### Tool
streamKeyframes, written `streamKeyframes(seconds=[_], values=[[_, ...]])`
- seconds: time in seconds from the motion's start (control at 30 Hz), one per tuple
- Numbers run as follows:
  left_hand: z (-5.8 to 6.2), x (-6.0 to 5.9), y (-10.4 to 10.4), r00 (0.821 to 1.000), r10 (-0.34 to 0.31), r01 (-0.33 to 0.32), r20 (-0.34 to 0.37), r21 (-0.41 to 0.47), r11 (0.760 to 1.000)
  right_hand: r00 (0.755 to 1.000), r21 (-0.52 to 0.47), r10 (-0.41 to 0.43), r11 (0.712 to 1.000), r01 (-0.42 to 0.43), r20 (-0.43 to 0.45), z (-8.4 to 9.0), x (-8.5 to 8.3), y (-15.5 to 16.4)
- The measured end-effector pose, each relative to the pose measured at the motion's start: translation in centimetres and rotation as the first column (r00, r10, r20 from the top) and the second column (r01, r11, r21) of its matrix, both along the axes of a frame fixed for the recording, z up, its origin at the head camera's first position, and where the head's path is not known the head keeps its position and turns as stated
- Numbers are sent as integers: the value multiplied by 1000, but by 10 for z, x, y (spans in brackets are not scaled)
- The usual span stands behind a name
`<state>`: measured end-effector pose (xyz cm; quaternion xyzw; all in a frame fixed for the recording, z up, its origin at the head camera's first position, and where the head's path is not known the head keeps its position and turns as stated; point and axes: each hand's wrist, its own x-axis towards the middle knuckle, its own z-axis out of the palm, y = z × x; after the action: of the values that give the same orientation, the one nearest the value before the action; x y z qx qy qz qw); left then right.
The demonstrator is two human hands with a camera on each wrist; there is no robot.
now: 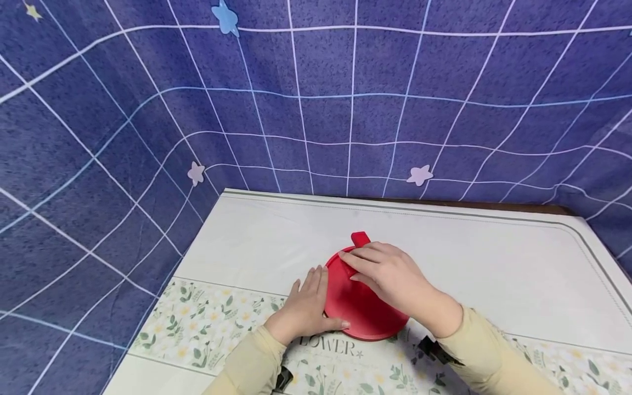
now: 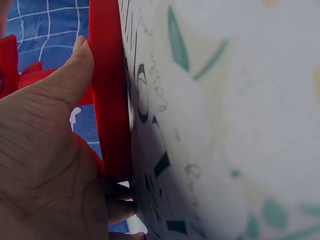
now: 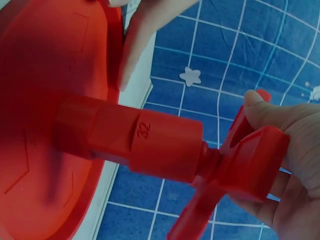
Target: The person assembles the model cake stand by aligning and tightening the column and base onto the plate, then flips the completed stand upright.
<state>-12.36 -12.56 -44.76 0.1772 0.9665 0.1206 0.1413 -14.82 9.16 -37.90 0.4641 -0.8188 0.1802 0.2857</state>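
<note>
On the table lies a red round base with a raised rim. A red post marked "32" rises from its middle, topped by a red knob with several arms. My right hand holds this knob by its arms, thumb on one side. The left hand lies against the base's left rim, its fingers fairly straight and the thumb stretched along the near edge. In the left wrist view, the thumb touches the upper side of the base, while the fingers are partly hidden behind the rim.
A white cloth with a flower-print band covers the table. Blue fabric with pale grid lines and stars hangs behind it and at the left. Dark straps show near both wrists.
</note>
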Motion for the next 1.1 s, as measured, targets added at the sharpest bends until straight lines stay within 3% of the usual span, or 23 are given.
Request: streamKeyframes(seconds=[0.27, 0.4, 0.57, 0.73, 0.83, 0.93, 1.1], values=[[-1, 0, 2, 1000, 3, -3, 0, -7, 1000, 997, 159, -54, 985, 62, -56, -5, 7, -8], [-2, -1, 3, 1000, 1, -1, 6, 3, 1000, 998, 168, -38, 985, 44, -40, -8, 8, -8], [-2, -1, 2, 1000, -1, 1, 1, -11, 1000, 1000, 3, 21, 1000, -21, 9, -7, 5, 2], [0, -2, 0, 1000, 1, -1, -7, -14, 1000, 992, -197, -64, 977, 85, 111, -9, -6, 24], [0, -3, 0, 1000, 4, -4, 0, -7, 1000, 958, -234, -135, 952, 196, 252, -15, -11, 38], [0, -3, -1, 1000, 10, -10, 12, -1, 1000, 906, -212, -161, 942, 259, 392, -22, -12, 50], [-2, -1, -1, 999, 20, -21, 24, 6, 1000, 823, -215, -95, 943, 255, 560, -29, -11, 60]])
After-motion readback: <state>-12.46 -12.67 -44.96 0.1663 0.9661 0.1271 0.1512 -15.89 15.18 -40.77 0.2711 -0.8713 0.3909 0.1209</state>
